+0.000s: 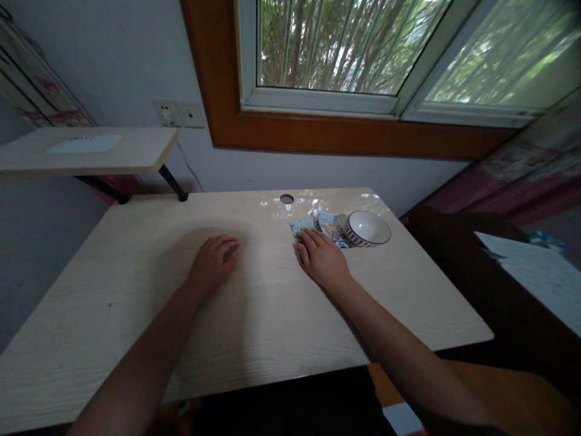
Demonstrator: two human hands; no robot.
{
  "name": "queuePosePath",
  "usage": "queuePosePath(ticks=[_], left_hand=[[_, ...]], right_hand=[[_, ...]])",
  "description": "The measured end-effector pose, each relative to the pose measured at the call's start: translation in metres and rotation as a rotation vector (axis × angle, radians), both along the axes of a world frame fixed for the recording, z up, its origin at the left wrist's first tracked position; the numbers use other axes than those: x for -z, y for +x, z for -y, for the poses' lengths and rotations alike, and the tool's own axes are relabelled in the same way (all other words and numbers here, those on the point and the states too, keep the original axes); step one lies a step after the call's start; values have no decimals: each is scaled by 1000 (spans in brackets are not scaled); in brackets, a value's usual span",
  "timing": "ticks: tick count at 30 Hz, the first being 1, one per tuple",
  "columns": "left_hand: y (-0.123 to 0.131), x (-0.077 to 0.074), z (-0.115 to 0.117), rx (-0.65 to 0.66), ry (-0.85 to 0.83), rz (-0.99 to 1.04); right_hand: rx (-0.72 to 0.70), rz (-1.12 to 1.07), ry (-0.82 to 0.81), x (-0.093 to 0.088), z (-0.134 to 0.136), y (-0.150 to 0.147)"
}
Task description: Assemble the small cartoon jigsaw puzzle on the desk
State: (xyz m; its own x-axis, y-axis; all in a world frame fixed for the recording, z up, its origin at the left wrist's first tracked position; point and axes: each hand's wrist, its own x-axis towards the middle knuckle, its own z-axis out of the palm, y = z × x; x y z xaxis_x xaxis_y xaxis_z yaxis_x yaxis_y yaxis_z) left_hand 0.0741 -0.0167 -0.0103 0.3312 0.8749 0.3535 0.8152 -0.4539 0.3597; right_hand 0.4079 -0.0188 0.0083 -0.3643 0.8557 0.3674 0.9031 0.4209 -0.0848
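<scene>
My right hand reaches over the left one of two colourful printed packets, its fingers covering the lower part. The fingers lie over the packet's near edge, with the thumb a little apart below them; no grip on it shows. Another colourful packet lies close to the right, partly next to a white bowl with a dark rim and striped outside. The bowl stands upright, and its inside shows nothing in it. At the left, my left hand is held low over the desk, fingers loosely bent, thumb apart, holding nothing.
The pale wooden desk has a round cable hole near its back edge. A raised shelf on black legs stands at the back left. A window is behind, and a dark sofa-like piece with papers is at the right.
</scene>
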Motion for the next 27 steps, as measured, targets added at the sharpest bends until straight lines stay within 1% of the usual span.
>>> queuePosePath(ticks=[3,10,14,16,18,21,27], left_hand=[[-1,2,0,2,6,7],[-2,3,-1,9,4,-24],[-2,3,-1,6,4,-46],[-3,4,-2,8,4,-47],[-4,5,-2,8,0,-44],[-5,6,-3,11,-10,-41],[-4,4,-2,14,-10,-43]], right_hand=[[40,1,24,-7,0,11],[116,50,24,-9,4,45],[150,81,50,-18,9,57],[198,106,89,-23,10,62],[261,122,163,-26,7,67],[293,135,198,-23,-3,79],[292,144,144,-6,-21,107]])
